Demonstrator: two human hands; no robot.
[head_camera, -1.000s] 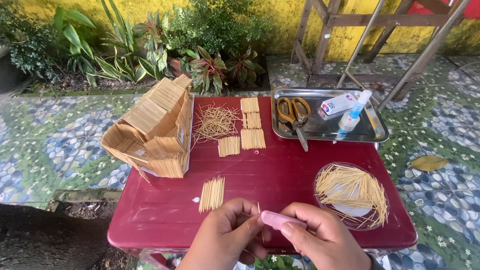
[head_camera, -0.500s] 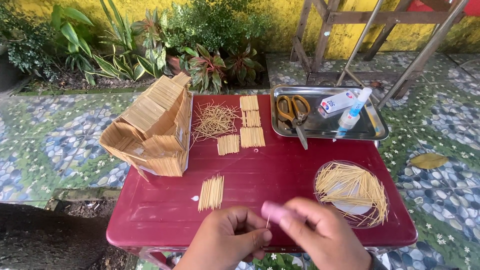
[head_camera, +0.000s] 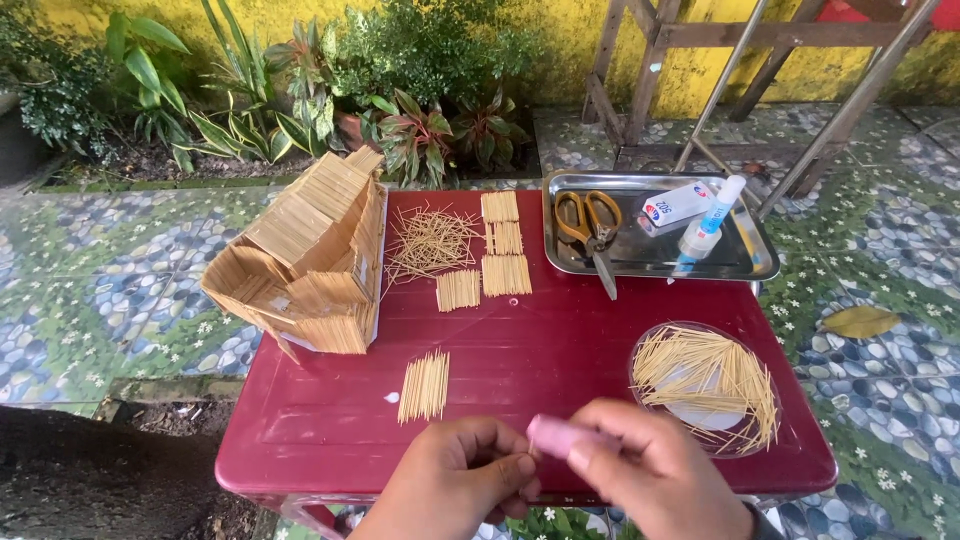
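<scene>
Toothpicks (head_camera: 424, 386) (glued row) before hands (head_camera: 560, 470).

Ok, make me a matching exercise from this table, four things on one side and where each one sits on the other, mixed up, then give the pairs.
Things:
1. scissors
2. stick house
3. pink tube
4. loose sticks on the clear plate

Places:
A. right side of the red table
B. between the fingers of the left hand and right hand
C. in the metal tray
D. left edge of the table, overhanging it

Pairs: 1-C, 2-D, 3-B, 4-A
</scene>
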